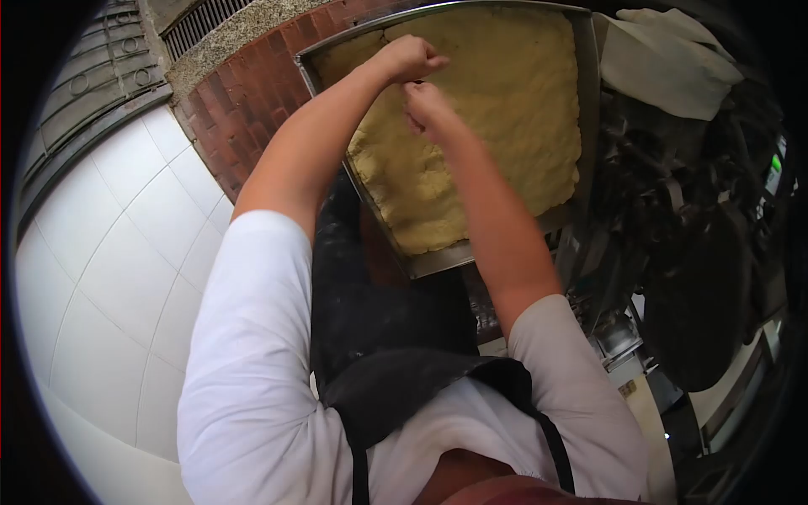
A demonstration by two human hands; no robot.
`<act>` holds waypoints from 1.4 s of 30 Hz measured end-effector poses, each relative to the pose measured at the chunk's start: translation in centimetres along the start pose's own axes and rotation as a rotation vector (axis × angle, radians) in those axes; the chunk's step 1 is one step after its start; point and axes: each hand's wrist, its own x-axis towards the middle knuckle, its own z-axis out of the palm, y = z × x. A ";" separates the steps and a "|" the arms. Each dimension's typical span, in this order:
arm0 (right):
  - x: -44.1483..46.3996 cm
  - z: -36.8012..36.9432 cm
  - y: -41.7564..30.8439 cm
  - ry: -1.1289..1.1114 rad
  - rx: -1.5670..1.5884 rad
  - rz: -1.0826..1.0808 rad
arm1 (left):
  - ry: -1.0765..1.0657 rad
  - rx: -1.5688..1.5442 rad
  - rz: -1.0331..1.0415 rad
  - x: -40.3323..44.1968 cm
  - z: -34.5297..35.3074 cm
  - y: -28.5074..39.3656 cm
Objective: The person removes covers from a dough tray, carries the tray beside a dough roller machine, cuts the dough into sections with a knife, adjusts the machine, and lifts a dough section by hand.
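Observation:
A broad slab of yellow dough fills most of a large metal tray, its surface lumpy and uneven. Both of my hands are over the upper left part of the slab, close to each other. My left hand is curled into a fist, the thumb standing out to the right. Just below it, my right hand is also closed, knuckles toward the dough. I see nothing held in either fist. Whether the knuckles touch the dough cannot be told for certain.
Red brick paving and white floor tiles lie to the left. A pale cloth or sheet is at the tray's upper right. Dark, cluttered equipment stands on the right. My black apron hangs below the tray.

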 end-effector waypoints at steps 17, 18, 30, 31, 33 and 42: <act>-2.5 0.4 8.2 0.282 -0.346 -0.388 | 0.024 0.247 0.305 -1.5 8.0 -1.3; -3.0 0.3 8.8 0.284 -0.362 -0.378 | 0.018 0.198 0.310 -2.0 8.7 -1.2; -10.7 -1.8 17.6 0.263 -0.380 -0.136 | -0.059 0.130 0.164 -8.6 18.3 2.6; -11.7 -2.0 18.4 0.256 -0.375 -0.083 | -0.077 0.116 0.191 -9.3 19.6 2.9; -12.8 -2.8 20.4 0.254 -0.376 -0.031 | -0.115 0.073 0.195 -10.1 22.1 3.3; -20.0 -5.0 30.2 0.199 -0.528 0.087 | -0.289 -0.088 0.099 -16.3 33.9 6.1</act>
